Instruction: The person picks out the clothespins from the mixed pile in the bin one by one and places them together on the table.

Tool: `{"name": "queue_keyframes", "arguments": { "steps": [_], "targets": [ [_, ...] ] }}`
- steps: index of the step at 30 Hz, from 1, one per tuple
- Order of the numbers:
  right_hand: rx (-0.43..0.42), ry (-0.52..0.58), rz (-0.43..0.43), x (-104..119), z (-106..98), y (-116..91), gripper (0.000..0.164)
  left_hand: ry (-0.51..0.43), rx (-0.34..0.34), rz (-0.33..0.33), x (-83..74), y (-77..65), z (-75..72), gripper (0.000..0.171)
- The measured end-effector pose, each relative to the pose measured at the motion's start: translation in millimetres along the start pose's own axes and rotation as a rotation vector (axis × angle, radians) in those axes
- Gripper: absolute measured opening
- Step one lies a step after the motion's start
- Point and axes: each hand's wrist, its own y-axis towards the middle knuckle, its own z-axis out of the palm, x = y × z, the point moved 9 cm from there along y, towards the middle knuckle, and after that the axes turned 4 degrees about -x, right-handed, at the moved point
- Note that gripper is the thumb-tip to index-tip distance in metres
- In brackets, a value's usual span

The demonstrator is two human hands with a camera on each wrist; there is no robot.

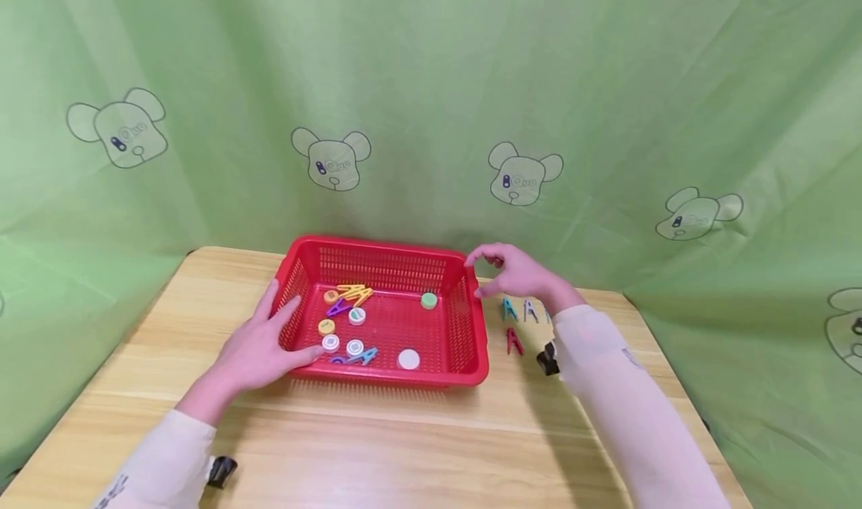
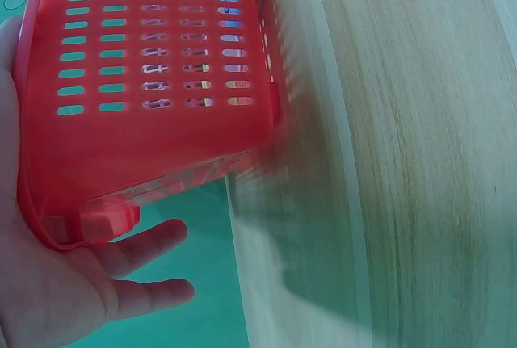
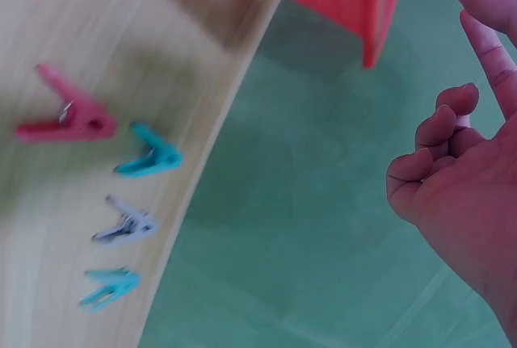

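Observation:
A red perforated plastic basket (image 1: 387, 376) stands on the table. My left hand (image 1: 252, 352) rests at its left end, fingers spread along the left rim and thumb over the front left corner. Close to the right rim, my right hand (image 1: 515, 271) has thumb and index finger apart, with the other fingers curled in and nothing held. Inside the basket are yellow clothespins (image 1: 355, 293), a purple clothespin (image 1: 338, 308), a light blue clothespin (image 1: 364, 356), a green bottle cap (image 1: 429, 300), a large white cap (image 1: 408, 359) and several other round caps.
Right of the basket lie a red clothespin (image 3: 73, 115), a teal clothespin (image 3: 151, 153), a grey clothespin (image 3: 127, 223) and another teal clothespin (image 3: 111, 286). The wooden table (image 1: 377, 449) ends at a green curtain (image 1: 431, 82) behind and at both sides.

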Motion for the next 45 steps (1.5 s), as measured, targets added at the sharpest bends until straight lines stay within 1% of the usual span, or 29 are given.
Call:
{"name": "queue_keyframes", "arguments": {
  "steps": [9,14,15,21,22,27,33,36,42,45],
  "targets": [
    [0.031,-0.020,-0.072,34.2,9.6,22.3,0.040,-0.007,-0.007,-0.005,0.6,-1.1,-0.3,0.110],
    [0.076,0.027,-0.079,41.7,19.3,30.7,0.038,-0.007,-0.009,-0.002,0.9,0.1,0.0,0.110],
    [0.084,0.039,-0.077,47.3,20.7,30.0,0.038,-0.007,-0.010,-0.001,1.1,0.5,0.3,0.110],
    [0.133,0.082,-0.059,55.4,36.2,37.5,0.043,-0.006,-0.014,-0.001,1.7,0.0,2.0,0.108],
    [0.139,0.083,-0.063,52.8,39.5,41.1,0.045,-0.004,-0.015,-0.001,2.0,-0.2,2.2,0.108],
    [0.149,0.075,-0.087,64.2,50.6,51.7,0.048,0.000,-0.021,-0.002,3.8,0.3,2.9,0.107],
    [0.185,0.095,-0.122,80.6,73.9,64.4,0.046,0.002,-0.027,-0.001,3.5,0.6,1.2,0.108],
    [0.215,0.099,-0.117,85.1,88.0,67.9,0.044,0.009,-0.027,-0.002,3.2,0.3,1.2,0.107],
    [0.254,0.087,-0.077,85.3,115.0,74.5,0.045,0.014,-0.032,-0.007,4.3,-0.4,2.1,0.106],
    [0.265,0.087,-0.060,80.8,127.2,78.1,0.044,0.014,-0.037,-0.006,4.4,0.4,1.7,0.106]
  ]
}}
